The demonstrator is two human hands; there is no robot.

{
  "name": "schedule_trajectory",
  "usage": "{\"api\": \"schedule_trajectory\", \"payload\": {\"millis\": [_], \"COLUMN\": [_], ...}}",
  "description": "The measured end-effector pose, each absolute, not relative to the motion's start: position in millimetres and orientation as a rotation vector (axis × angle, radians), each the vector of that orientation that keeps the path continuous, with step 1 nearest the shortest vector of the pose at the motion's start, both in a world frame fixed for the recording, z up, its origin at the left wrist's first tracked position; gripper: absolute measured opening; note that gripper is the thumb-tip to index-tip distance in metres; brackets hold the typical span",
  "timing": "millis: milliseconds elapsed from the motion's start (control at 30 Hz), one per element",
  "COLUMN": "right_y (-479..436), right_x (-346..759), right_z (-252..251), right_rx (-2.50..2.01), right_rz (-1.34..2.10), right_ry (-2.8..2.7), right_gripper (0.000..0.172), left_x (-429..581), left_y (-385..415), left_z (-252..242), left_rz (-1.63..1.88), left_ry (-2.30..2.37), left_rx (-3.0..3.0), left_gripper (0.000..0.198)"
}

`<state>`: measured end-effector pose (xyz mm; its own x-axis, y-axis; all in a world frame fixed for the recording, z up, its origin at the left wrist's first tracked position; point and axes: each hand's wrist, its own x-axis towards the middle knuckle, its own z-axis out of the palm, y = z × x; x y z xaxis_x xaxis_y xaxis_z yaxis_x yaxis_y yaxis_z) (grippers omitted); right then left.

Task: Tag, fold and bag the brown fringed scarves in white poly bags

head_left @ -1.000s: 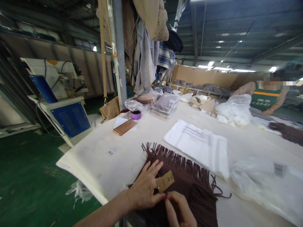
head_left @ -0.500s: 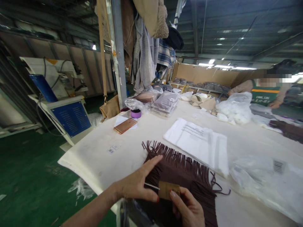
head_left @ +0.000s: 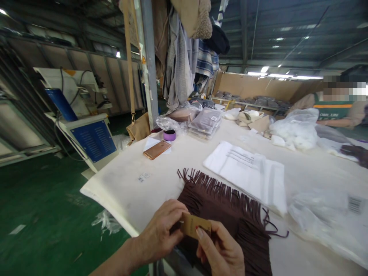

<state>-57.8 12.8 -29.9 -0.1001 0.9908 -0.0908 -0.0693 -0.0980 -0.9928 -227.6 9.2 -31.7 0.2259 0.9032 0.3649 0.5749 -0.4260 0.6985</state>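
Note:
A brown cardboard hang tag [head_left: 196,226] with small print is held up over a dark brown fringed scarf [head_left: 214,209]. My right hand [head_left: 222,249] pinches the tag's right end between thumb and fingers. At its left end, my left hand [head_left: 161,232] is closed, with bent fingers and thumb on the tag's edge. A bit of white string shows there, but the fingertips hide most of it. The scarf lies folded at the table's front edge, its tassels pointing away from me.
Beyond the scarf lies a folded white bag [head_left: 245,172]. Clear plastic bags [head_left: 330,218] lie at right. A phone [head_left: 157,149], a purple tape roll [head_left: 169,135] and packed garments [head_left: 204,122] sit farther back. A co-worker [head_left: 330,109] stands across the white table [head_left: 120,184].
My left hand, spread beside the tag before with a white string near its thumb, has closed at the tag's left end. The tag has moved slightly up and left, and the view has shifted.

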Motion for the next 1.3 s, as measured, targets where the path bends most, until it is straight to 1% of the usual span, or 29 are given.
{"api": "schedule_trajectory", "payload": {"millis": [33,67,167,300,367,467,533,667,833,1067,1167,1233,1300], "right_y": [13.6,14.4,18.6,30.6,37.9,45.9,48.3,48.3,50.3,53.8,51.8,46.2,38.6], "right_x": [-60.2,-61.6,-61.2,-63.4,-71.0,-87.0,-96.0,-104.8,-110.2,-115.5,-115.5,-116.8,-119.6], "right_z": [-29.5,-30.8,-43.8,-61.3,-61.8,-55.6,-51.7,-49.2,-44.7,-40.2,-43.0,-46.4,-52.1], "right_rx": [-1.146,-1.106,-0.992,-0.899,-0.863,-0.928,-1.0,-1.113,-1.211,-1.357,-1.347,-1.333,-1.297], "right_rz": [1.373,1.36,1.267,0.944,0.843,0.825,0.793,0.692,0.671,0.688,0.67,0.649,0.593], "right_ry": [-1.224,-1.275,-1.481,-1.847,-1.941,-2.052,-2.17,-2.347,-2.463,-2.456,-2.403,-2.32,-2.238], "right_gripper": [0.034,0.031,0.026,0.027,0.033,0.042,0.042,0.035,0.028,0.019,0.018,0.017,0.019], "left_x": [-227.4,-228.6,-236.6,-242.7,-240.9,-236.4,-234.9,-238.1,-245.2,-247.2,-254.6,-259.1,-258.9], "left_y": [10.5,12.0,16.0,16.9,16.5,16.3,16.7,18.2,19.8,22.4,20.7,17.3,16.0], "left_z": [-31.5,-30.9,-25.8,-17.4,-15.5,-15.8,-17.2,-22.3,-28.6,-28.7,-30.6,-32.0,-34.9], "left_rz": [1.122,1.174,1.278,1.328,1.33,1.341,1.353,1.355,1.402,1.423,1.451,1.448,1.428], "left_ry": [1.362,1.362,1.354,1.383,1.344,1.296,1.289,1.264,1.215,1.213,1.27,1.337,1.435], "left_rx": [2.054,1.992,1.679,1.255,1.194,1.183,1.183,1.174,1.137,1.109,1.069,1.049,1.03], "left_gripper": [0.015,0.016,0.021,0.033,0.036,0.037,0.036,0.034,0.026,0.027,0.027,0.031,0.039]}}
